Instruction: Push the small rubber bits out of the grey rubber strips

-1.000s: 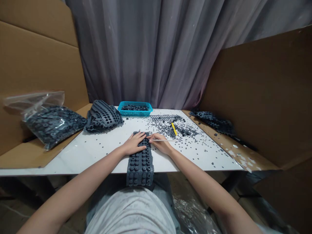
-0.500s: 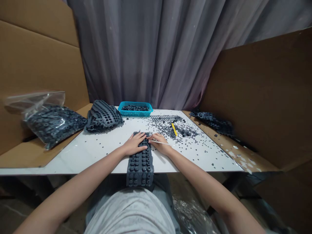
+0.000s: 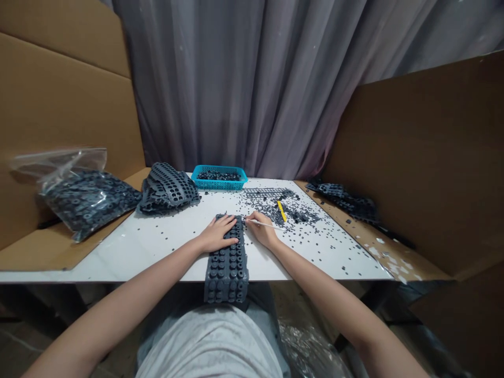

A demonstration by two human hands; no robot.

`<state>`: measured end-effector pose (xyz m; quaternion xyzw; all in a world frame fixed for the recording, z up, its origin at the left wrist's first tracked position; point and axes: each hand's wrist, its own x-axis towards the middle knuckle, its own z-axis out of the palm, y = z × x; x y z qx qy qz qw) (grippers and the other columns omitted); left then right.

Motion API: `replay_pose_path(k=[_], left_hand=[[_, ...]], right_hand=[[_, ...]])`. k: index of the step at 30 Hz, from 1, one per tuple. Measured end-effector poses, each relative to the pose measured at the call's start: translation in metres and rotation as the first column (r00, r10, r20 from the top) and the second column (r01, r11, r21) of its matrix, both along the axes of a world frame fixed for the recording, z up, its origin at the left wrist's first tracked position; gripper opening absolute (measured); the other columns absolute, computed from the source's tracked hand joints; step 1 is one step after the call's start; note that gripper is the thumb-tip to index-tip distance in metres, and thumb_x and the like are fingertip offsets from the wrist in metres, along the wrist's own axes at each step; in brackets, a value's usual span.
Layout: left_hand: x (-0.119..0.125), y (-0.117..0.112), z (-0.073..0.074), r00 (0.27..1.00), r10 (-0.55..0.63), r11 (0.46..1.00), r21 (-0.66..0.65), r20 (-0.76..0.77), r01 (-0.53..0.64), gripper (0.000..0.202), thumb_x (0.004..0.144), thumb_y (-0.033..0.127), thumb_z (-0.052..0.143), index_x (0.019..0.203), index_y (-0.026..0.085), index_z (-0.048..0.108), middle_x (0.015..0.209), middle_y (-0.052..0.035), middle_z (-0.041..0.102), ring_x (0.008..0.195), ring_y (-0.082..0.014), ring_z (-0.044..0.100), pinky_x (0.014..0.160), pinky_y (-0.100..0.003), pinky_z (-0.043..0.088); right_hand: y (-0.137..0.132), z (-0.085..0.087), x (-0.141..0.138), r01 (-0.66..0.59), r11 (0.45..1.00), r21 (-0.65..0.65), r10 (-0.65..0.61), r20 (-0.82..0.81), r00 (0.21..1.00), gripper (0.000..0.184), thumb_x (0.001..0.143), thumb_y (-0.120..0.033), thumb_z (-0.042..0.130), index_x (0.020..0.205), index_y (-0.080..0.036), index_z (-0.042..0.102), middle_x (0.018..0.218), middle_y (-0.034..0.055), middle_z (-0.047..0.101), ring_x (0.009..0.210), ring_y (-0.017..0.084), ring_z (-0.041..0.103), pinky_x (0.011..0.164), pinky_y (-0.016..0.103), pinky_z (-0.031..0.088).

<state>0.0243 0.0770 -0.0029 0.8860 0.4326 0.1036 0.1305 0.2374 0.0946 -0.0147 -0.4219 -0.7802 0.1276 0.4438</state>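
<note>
A dark grey rubber sheet (image 3: pixel 227 273) with rows of raised round parts lies on the white table, its near end hanging over the front edge. Flat across its upper part rests my left hand (image 3: pixel 217 233), fingers spread. Just right of the sheet, my right hand (image 3: pixel 260 228) pinches a thin white stick-like tool (image 3: pixel 263 224), whose tip points left towards the sheet's right edge. What the tip is like is too small to make out. Small dark bits (image 3: pixel 271 210) lie scattered beyond and to the right of that hand.
A blue basket (image 3: pixel 218 185) of small dark parts stands at the back. Punched-out sheets (image 3: pixel 169 186) and a clear bag (image 3: pixel 90 202) of dark parts sit left. A yellow tool (image 3: pixel 281 211) lies among the bits. Cardboard walls (image 3: pixel 413 157) flank the table (image 3: pixel 149 257).
My right hand has moved slightly right with the white tool, so the tip has come off the sheet's raised rows to its right edge. My left hand stays in place.
</note>
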Motion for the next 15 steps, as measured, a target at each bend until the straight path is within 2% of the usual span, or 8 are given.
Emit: replay_pose_path(k=[6, 9, 15], left_hand=[[-0.0002, 0.0002, -0.0009, 1.0, 0.007, 1.0, -0.006, 0.01, -0.007, 0.075, 0.085, 0.062, 0.038, 0.145, 0.021, 0.02, 0.152, -0.0072, 0.016, 0.14, -0.0278, 0.011, 0.111, -0.05, 0.009], [-0.0005, 0.0009, -0.0021, 1.0, 0.012, 1.0, -0.01, 0.01, -0.012, 0.077, 0.085, 0.063, 0.037, 0.146, 0.019, 0.019, 0.152, -0.0087, 0.015, 0.14, -0.0279, 0.011, 0.112, -0.05, 0.009], [-0.0009, 0.0023, -0.0042, 1.0, 0.007, 1.0, -0.003, 0.014, -0.007, 0.076, 0.085, 0.064, 0.037, 0.146, 0.023, 0.019, 0.152, -0.0066, 0.015, 0.14, -0.0271, 0.01, 0.112, -0.047, 0.008]], right_hand=[[-0.001, 0.0023, -0.0013, -0.211, 0.974, -0.085, 0.206, -0.059, 0.977, 0.018, 0.083, -0.038, 0.059, 0.078, -0.021, 0.061, 0.097, 0.0078, 0.071, 0.093, 0.023, 0.062, 0.085, 0.041, 0.043], [-0.0007, 0.0025, -0.0026, -0.229, 0.97, -0.086, 0.227, -0.033, 0.973, 0.017, 0.083, -0.037, 0.06, 0.077, -0.021, 0.061, 0.097, 0.0078, 0.071, 0.091, 0.024, 0.062, 0.085, 0.042, 0.043], [0.0011, 0.0016, -0.0032, -0.214, 0.972, -0.099, 0.215, -0.003, 0.977, 0.012, 0.083, -0.032, 0.06, 0.078, -0.021, 0.062, 0.097, 0.0059, 0.071, 0.09, 0.022, 0.062, 0.082, 0.038, 0.044]])
